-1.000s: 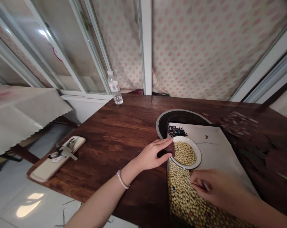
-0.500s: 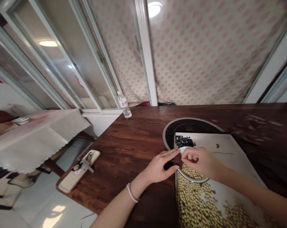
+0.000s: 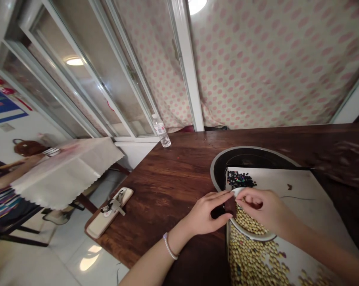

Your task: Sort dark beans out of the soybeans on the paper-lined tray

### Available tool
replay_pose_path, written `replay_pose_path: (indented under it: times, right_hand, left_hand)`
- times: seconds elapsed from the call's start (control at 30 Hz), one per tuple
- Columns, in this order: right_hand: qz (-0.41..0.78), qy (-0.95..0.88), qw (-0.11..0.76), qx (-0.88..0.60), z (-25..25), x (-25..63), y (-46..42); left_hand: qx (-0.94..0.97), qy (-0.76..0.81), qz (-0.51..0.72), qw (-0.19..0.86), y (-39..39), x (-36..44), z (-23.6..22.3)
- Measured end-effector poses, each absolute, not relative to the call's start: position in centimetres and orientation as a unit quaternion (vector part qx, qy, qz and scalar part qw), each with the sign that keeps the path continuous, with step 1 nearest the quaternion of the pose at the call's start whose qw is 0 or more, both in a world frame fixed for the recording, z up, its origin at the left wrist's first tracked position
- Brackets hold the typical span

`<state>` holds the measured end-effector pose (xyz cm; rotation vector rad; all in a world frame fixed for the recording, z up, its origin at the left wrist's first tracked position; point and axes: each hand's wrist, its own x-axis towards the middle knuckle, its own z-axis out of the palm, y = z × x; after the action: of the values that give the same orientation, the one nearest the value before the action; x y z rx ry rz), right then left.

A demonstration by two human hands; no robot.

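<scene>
A person's left hand (image 3: 204, 216), wearing a white bead bracelet (image 3: 169, 246), and right hand (image 3: 265, 210) meet over the near-left rim of a white bowl (image 3: 253, 237). Between them is a small dark brown piece (image 3: 230, 206), its material hard to tell. The left fingers (image 3: 217, 196) are closed around it. The right fingers (image 3: 247, 194) are curled and bent against its other side, though whether they grip it cannot be told.

The bowl holds pale yellow soybeans (image 3: 247, 222) and sits on a pale tray (image 3: 310, 202). More soybeans (image 3: 256, 258) spread across the tray in front of the bowl, and a small heap of dark beads (image 3: 240, 179) lies behind it. Behind the tray is a round black ring (image 3: 250, 154) set into a dark wooden worktop (image 3: 167, 178).

Left of the bowl on the worktop are a cream board (image 3: 98, 226) with keys (image 3: 115, 205), and, farther back, a plastic water bottle (image 3: 160, 131). Beyond the worktop, left of the bowl, another person's arm (image 3: 14, 167) reaches near a cloth-covered table (image 3: 69, 176).
</scene>
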<state>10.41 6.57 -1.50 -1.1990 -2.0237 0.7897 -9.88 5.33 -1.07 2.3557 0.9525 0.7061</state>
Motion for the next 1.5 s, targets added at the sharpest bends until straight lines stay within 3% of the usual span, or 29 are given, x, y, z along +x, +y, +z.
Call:
replay_pose_path:
  times: [0.5, 1.5]
  right_hand:
    - [0.269, -0.823, 0.243, -0.437, -1.22, 9.98, 6.19]
    - [0.266, -0.815, 0.282, -0.431, -0.9, 10.01, 5.91]
  left_hand:
    - [0.875, 0.358, 0.222, 0.238, 5.25, -9.75, -0.37]
    - [0.872, 0.359, 0.218, 0.253, 5.29, -9.56, -0.45]
